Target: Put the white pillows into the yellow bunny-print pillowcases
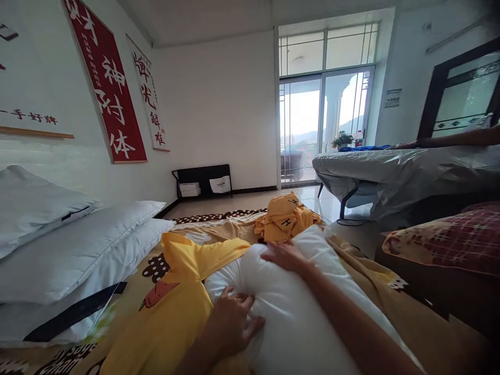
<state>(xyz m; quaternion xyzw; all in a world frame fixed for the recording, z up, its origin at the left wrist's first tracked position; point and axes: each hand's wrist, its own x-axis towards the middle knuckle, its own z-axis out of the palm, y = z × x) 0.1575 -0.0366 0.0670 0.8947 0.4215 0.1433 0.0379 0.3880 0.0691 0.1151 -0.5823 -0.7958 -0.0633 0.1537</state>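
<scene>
A white pillow point(285, 307) lies on the bed in front of me, partly beside a yellow pillowcase point(172, 312) printed with a carrot. My left hand point(234, 320) grips the pillow's near left side, fingers dug into the fabric. My right hand point(283, 256) rests flat on the pillow's far top, forearm stretched across it. A crumpled pile of yellow cloth point(287, 217) sits further down the bed.
Three white pillows point(74, 250) are stacked at the left against the wall with hanging banners point(111, 88). A red patterned cushion point(449, 237) lies at the right. Beyond is a covered bed point(406, 172) with another person's arm point(449, 139) on it, and glass balcony doors point(324, 125).
</scene>
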